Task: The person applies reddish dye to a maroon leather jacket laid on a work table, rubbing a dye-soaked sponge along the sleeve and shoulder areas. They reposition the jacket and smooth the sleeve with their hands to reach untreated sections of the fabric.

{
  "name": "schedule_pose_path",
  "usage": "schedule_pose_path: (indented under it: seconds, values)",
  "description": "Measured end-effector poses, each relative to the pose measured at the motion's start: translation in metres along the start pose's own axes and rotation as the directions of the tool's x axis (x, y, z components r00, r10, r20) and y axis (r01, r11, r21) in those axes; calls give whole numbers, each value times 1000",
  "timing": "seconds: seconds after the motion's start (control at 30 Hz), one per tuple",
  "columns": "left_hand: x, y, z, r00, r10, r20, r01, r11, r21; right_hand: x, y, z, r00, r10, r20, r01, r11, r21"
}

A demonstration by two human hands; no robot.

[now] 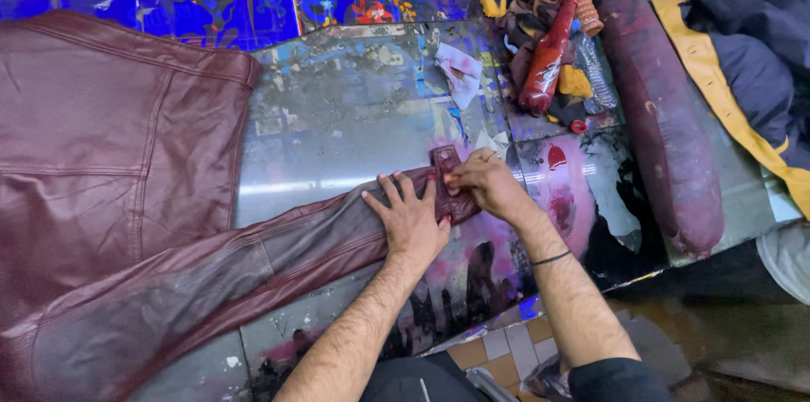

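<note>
Your left hand (411, 221) lies flat, fingers spread, pressing the sleeve (253, 271) of the maroon leather jacket (110, 149) onto the table (354, 115). Your right hand (479, 181) has its fingertips closed together on the small cuff tab (445, 159) at the sleeve's end. Step in hand, as judged: working or rubbing the cuff while the sleeve is pinned. Next move likely calls for steady downward pressure so the leather does not slide. Sleeve runs diagonally from lower left to centre; its middle looks dull and greyish, the jacket body glossier. Stained rags and bottles (548, 64) sit well apart, upper right.
</note>
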State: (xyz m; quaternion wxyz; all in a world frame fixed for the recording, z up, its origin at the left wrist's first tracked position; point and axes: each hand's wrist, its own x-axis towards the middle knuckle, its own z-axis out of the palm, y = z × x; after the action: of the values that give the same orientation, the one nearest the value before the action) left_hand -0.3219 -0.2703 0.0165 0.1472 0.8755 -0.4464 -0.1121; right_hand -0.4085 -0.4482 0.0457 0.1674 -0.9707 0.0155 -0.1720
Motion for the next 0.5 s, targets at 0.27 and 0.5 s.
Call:
schedule_pose_path:
  seconds: [0.27, 0.5]
  values:
    - [2, -1, -4, 998, 2, 56, -4, 999, 32, -9, 10, 4, 998, -21, 58, 19, 999, 41]
    - [5, 1, -5, 996, 2, 95, -7, 998, 55, -18, 10, -5, 970, -52, 236, 22, 992, 128]
